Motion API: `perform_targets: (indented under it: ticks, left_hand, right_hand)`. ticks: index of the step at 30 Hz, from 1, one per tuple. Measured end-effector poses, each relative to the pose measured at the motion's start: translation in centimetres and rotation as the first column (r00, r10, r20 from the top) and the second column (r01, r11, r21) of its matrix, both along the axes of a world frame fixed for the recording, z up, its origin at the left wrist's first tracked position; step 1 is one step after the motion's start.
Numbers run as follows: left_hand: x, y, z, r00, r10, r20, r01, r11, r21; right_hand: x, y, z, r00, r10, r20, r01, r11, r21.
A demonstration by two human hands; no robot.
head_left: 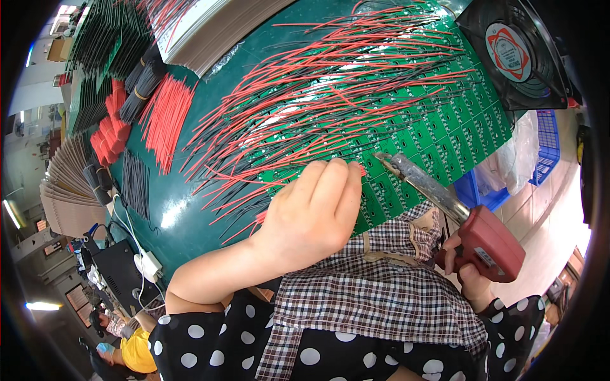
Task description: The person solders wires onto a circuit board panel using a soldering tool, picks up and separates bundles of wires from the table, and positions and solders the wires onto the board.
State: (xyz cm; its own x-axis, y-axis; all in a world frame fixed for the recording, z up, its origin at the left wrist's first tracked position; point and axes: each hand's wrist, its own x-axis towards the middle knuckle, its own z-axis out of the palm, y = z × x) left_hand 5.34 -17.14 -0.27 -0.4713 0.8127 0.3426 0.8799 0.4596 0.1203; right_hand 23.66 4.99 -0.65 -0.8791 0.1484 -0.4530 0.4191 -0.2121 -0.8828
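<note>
Dark green bench top point(190, 209): panel of green circuit boards point(438, 120) with red and black leads point(330, 70), loose red wire bundles point(166, 117), black wire bundles point(135, 184), black fan point(515, 51) at corner.

Our left hand point(314, 213) lies knuckles up with the fingers curled down and close together, the bare forearm running back toward the lower left. Our right hand point(467, 263) sits low at the right, its fingers wrapped in a closed grip, one finger bent at the front, the wrist in a dotted sleeve.
</note>
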Motion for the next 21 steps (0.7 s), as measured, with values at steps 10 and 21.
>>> perform_targets:
  ticks: [10,21]
  left_hand:
    - [-0.4,1.0,0.3,0.988,-0.035,0.151,0.024,0.997,0.076]
    - [-1.1,1.0,-0.5,0.993,-0.115,-0.008,0.115,0.992,0.059]
  right_hand:
    - [-0.3,0.4,0.0,0.998,-0.042,-0.055,0.041,0.999,-0.012]
    - [-0.1,0.5,0.6,1.000,-0.004,-0.005,0.004,0.998,0.063]
